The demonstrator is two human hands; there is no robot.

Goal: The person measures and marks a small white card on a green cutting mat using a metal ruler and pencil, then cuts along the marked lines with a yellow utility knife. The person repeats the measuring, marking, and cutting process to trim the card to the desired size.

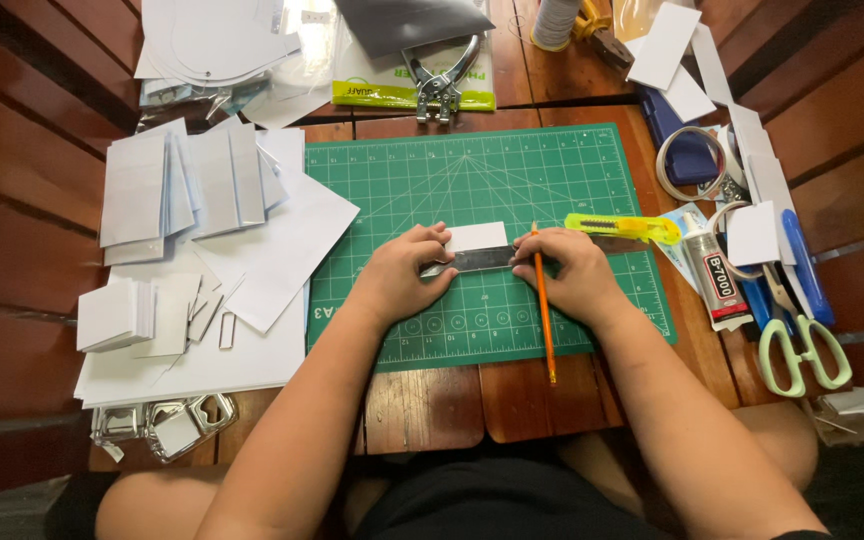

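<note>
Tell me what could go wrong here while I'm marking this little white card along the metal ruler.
The left hand pins only one end of the ruler, so it could pivot and skew the line on the white card. The right hand holds the orange pencil close to the yellow utility knife; a bump might knock it.

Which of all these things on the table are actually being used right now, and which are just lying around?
In use:
left hand
right hand
metal ruler
small white card
orange pencil
green cutting mat

Lying about:
yellow utility knife
green-handled scissors
glue tube
punch pliers
stacks of white card
</note>
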